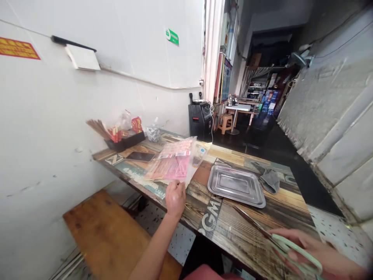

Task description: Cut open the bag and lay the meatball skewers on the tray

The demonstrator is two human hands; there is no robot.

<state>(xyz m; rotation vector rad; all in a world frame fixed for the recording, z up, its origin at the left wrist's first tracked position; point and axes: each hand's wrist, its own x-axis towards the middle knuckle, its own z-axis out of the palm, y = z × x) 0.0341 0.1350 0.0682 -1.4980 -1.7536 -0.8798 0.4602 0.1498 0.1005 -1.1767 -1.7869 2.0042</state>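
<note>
My left hand point(175, 199) is closed on the near corner of a clear plastic package point(175, 157). Pink food, perhaps sausages, fills the package in rows, and white labels with barcodes cross it. A second flat packet point(201, 152) with a blue dot lies partly behind it. At the lower right, my right hand point(316, 249) holds scissors point(291, 249) by their pale green handles. Their dark blades point up and left over the table, apart from the package. Between the hands lies a rectangular metal tray point(236, 184), with a grey cloth point(270, 181) beside its right end.
On the wood-patterned table point(186, 206), a dark phone point(140, 156) lies left of the package. A black box point(125, 142) of sticks and packets stands against the wall near a clear bag point(153, 133). A wooden bench point(107, 237) is at lower left, a black speaker point(200, 120) beyond the table.
</note>
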